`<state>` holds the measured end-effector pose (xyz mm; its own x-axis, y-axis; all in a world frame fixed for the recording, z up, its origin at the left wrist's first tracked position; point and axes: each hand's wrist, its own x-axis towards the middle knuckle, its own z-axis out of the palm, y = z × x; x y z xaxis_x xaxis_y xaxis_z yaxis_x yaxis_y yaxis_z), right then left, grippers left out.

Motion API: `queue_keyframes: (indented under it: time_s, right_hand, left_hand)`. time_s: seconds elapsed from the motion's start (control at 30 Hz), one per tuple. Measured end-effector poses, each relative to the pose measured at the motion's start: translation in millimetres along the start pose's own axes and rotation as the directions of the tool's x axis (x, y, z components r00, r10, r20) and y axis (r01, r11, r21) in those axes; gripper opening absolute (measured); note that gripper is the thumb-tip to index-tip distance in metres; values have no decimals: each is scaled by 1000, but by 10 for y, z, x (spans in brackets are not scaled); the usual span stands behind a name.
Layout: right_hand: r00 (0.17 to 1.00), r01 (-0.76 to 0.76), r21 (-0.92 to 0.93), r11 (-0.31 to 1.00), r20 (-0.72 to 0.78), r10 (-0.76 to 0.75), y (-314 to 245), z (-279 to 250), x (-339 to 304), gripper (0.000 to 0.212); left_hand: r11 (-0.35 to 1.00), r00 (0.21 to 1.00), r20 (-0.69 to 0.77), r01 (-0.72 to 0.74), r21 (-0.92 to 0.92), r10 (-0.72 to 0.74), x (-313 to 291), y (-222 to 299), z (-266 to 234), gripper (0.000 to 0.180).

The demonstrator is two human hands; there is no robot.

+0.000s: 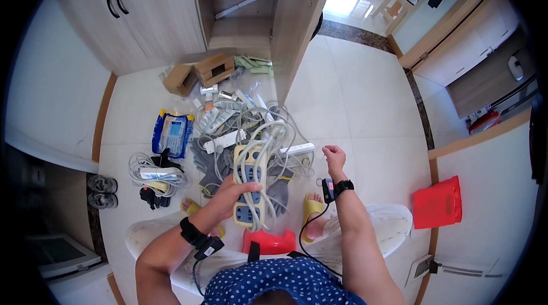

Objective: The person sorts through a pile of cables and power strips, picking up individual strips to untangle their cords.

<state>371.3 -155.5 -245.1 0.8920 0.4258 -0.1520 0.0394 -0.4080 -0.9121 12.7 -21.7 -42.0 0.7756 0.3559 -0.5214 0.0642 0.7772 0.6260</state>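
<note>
My left hand (240, 194) is closed around a yellow power strip (242, 214) with grey-blue sockets, its pale cord looped lengthwise over it. The strip is lifted in front of me, above a heap of cables. My right hand (335, 159) is held apart to the right, its fingers pinched together. What they hold, if anything, is too small to make out. Beneath lie a white power strip (297, 150), another white strip (225, 141) and grey work gloves (278, 192). To the left sits a coiled bundle of cable (157, 174) around a white strip.
Cardboard boxes (214, 69) and a blue wipes pack (172, 134) lie beyond the heap. An open cabinet door (299, 31) stands ahead. A red stool (269, 243) is under me. Shoes (103, 192) lie left; a red bag (436, 202) is at the right wall.
</note>
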Motion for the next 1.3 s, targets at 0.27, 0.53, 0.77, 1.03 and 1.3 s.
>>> queue_keyframes:
  time_s: [0.27,0.53,0.77,1.03,1.3]
  right_hand:
    - [855,-119,215,969,518,-10,-1747,-31,-590,12]
    - [679,6,266,964,706,-199,-2340,136,-1490,17]
    - [503,-11,276,961,832,-233,-2358,349,-1699,14]
    - [571,354,259,899,701,-427,-2370,468,-1787,16]
    - [488,647,200,736,633,-601,-2383,490,-1850,14]
  left_hand:
    - [984,982,82,-165,-70,171,-107,52,54,45]
    - [955,957,86,-264,-135,276,-85,84,30,48]
    - [905,909,-69,-416,-86,411,-50,108,11,34]
    - [903,898,-170,-423,-72,407,164,157,-65,34]
    - [916,910,-191,-390,-91,368,284,30,-49,35]
